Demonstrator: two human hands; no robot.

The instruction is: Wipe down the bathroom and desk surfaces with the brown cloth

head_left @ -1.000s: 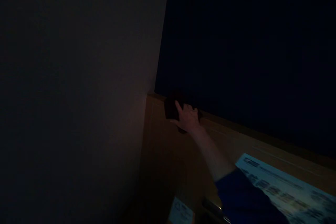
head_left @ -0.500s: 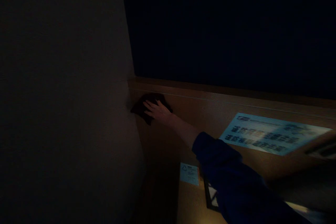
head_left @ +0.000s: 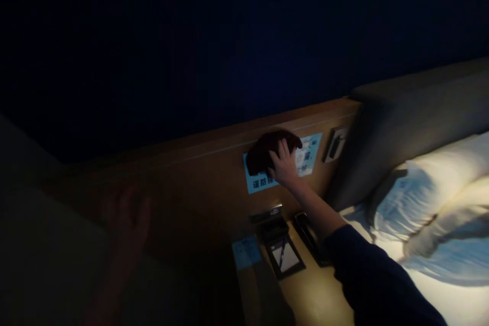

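Note:
My right hand (head_left: 284, 165) presses a dark red cloth (head_left: 265, 153) against the wooden wall panel, its fingers bent over the cloth's right part. Beneath the cloth, a light blue sign (head_left: 250, 185) with dark characters is partly covered. At the left, in shadow, my left hand (head_left: 128, 214) is raised near the panel with its fingers apart and nothing visible in it. It is dim and blurred, so I cannot tell whether it touches the panel.
Below the sign, a bedside table (head_left: 324, 295) carries a notepad with a pen (head_left: 284, 257), a dark telephone-like object (head_left: 309, 239) and a small blue card (head_left: 246, 252). A switch plate (head_left: 335, 145), grey headboard (head_left: 405, 107) and white pillows (head_left: 420, 198) lie to the right.
The cloth under my right hand has travelled right, from the panel's corner onto the sign. My left hand has come into view. The camera has turned right, showing the headboard and bed.

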